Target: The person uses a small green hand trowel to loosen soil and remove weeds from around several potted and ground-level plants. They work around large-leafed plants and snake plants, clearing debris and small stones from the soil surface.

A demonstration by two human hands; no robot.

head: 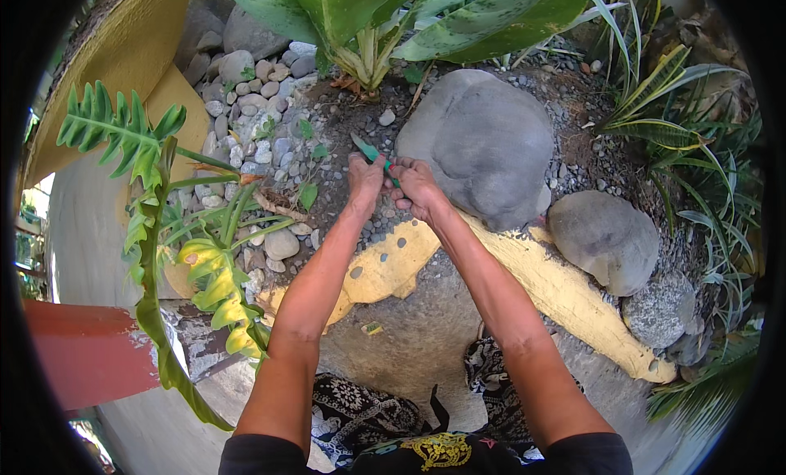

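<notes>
Both my hands meet over the pebbly soil (pixel 331 183), left of a large grey boulder (pixel 482 140). A small green hand tool (pixel 366 147) with red parts slants up and left between them; its exact kind is hard to make out. The fingers of my right hand (pixel 417 183) are closed around its lower end. My left hand (pixel 366 177) grips it by the red part, and its fingers hide some of the tool. The greyish tip points at the soil below a broad-leaved plant (pixel 365 57).
Rounded stones (pixel 245 97) lie upper left beside a curved yellow wall (pixel 132 76). A lobed-leaf plant (pixel 224 291) leans over on the left. A yellow-painted border (pixel 552 278) crosses in front of me. Smaller boulders (pixel 605 242) and variegated plants (pixel 651 125) stand at right.
</notes>
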